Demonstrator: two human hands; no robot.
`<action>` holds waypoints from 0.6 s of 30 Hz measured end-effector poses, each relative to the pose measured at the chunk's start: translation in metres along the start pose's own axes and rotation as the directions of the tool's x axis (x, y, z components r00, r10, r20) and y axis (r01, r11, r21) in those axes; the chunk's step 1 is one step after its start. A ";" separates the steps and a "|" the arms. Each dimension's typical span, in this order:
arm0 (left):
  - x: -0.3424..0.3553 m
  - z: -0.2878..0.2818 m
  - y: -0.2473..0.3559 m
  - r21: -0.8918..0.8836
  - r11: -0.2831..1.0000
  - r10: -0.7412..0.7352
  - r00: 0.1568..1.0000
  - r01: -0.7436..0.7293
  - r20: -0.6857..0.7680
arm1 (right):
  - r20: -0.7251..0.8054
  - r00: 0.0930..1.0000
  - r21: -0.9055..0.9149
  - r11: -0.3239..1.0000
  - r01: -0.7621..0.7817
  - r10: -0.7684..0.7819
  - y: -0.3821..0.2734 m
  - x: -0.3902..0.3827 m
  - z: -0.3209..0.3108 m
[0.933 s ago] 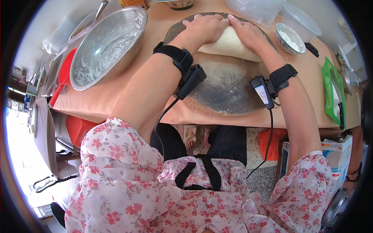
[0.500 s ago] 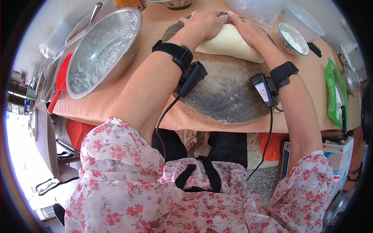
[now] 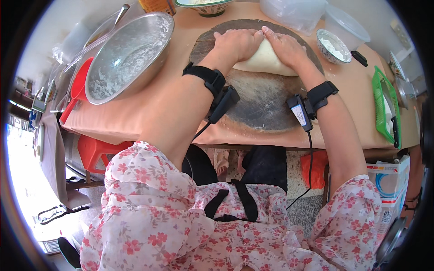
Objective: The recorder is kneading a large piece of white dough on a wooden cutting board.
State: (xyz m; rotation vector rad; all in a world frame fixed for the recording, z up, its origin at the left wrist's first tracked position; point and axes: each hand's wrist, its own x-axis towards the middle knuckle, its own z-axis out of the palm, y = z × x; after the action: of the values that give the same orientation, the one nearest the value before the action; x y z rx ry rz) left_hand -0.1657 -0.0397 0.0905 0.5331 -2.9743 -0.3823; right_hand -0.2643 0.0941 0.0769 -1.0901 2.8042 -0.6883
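Observation:
A thick, smooth roll of pale dough (image 3: 266,62) lies on the far half of a round, worn wooden board (image 3: 266,101). My left hand (image 3: 237,44) curls over the dough's left end, palm down. On its right side, my right hand (image 3: 285,49) presses with the fingers wrapped over the top. Thumbs and fingertips of both hands nearly meet at the dough's far side, where its surface is hidden. Black straps with small cabled devices circle both my wrists.
A large metal basin (image 3: 129,58), dusted with flour, stands left beside a red scoop (image 3: 80,86). Right of the board are a bowl of white flour (image 3: 333,46), a clear plastic tub (image 3: 346,28) and a green basket (image 3: 384,108) with a dark-handled knife. A patterned bowl (image 3: 205,7) sits behind.
Both hands have come nearer to me across the board, and the dough is bunched more under them. More of the board's far rim shows. The whole view has shifted slightly.

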 end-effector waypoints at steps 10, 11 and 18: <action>-0.051 0.009 0.003 -0.067 0.996 0.052 0.979 -0.066 -0.197 | -0.160 0.980 0.151 0.978 0.146 -0.122 -0.004 -0.048 0.007; -0.055 0.011 0.004 -0.058 0.994 0.082 0.969 -0.098 -0.231 | -0.205 0.969 0.160 0.972 0.175 -0.140 -0.003 -0.053 0.008; -0.095 0.032 0.001 0.027 0.954 0.264 0.799 -0.298 -0.541 | -0.394 0.864 0.016 0.937 0.349 -0.315 -0.004 -0.097 0.012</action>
State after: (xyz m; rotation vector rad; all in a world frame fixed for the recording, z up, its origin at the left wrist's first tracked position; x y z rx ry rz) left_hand -0.0815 0.0021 0.0550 0.1427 -2.4260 -0.2383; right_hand -0.1866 0.1502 0.0573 -1.6027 2.8764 -1.1651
